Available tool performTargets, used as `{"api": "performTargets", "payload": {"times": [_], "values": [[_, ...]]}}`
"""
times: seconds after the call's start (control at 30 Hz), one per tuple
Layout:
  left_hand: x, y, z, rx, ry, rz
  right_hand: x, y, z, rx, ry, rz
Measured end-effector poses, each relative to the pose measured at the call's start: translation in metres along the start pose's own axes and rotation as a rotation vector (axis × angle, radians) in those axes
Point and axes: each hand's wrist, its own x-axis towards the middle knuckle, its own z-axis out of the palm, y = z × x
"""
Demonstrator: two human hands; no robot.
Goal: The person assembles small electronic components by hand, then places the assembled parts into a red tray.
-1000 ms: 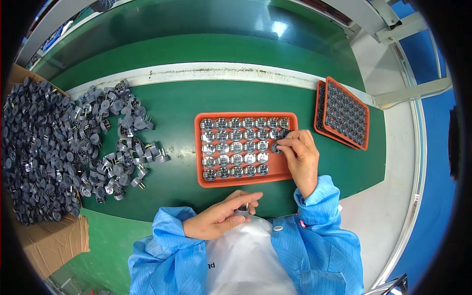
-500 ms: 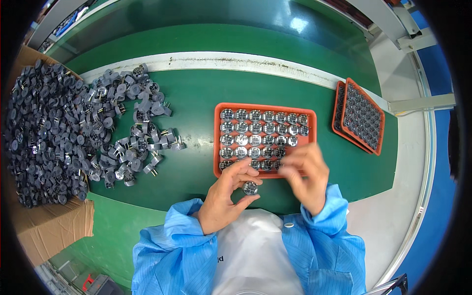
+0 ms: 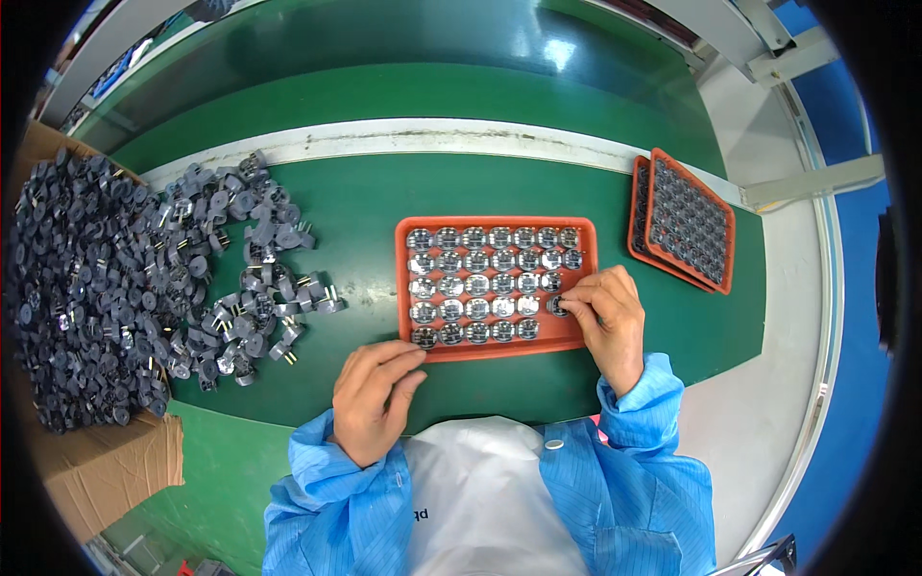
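An orange tray point(image 3: 495, 223) lies on the green belt in front of me, its pockets filled with several round silvery-grey parts. My right hand point(image 3: 610, 322) rests at the tray's right side, its fingertips pinching one small round part point(image 3: 557, 305) over a pocket in the fourth row. My left hand point(image 3: 373, 394) lies at the tray's lower left corner, fingers curled and touching the rim; whether it holds any parts is hidden. Both forearms wear blue sleeves.
A big heap of loose grey round parts point(image 3: 125, 288) with metal pins spreads over the belt and a cardboard sheet point(image 3: 96, 470) at left. Stacked orange trays point(image 3: 684, 230) of parts stand at the right. A white rail point(image 3: 384, 134) runs behind.
My hands have parted from in front of my chest. The right hand carried a part to the tray's right side; the left hand settled at the tray's lower left corner.
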Motion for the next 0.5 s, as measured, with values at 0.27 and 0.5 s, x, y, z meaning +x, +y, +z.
{"api": "performTargets", "payload": {"times": [0.27,0.5], "values": [[-0.012,-0.018,-0.012,0.534,0.242,-0.116,-0.006,0.004,0.011,0.022,0.055,0.010],[-0.006,-0.038,-0.023,0.900,0.343,-0.238,-0.004,-0.009,0.008,0.012,0.046,0.022]]}}
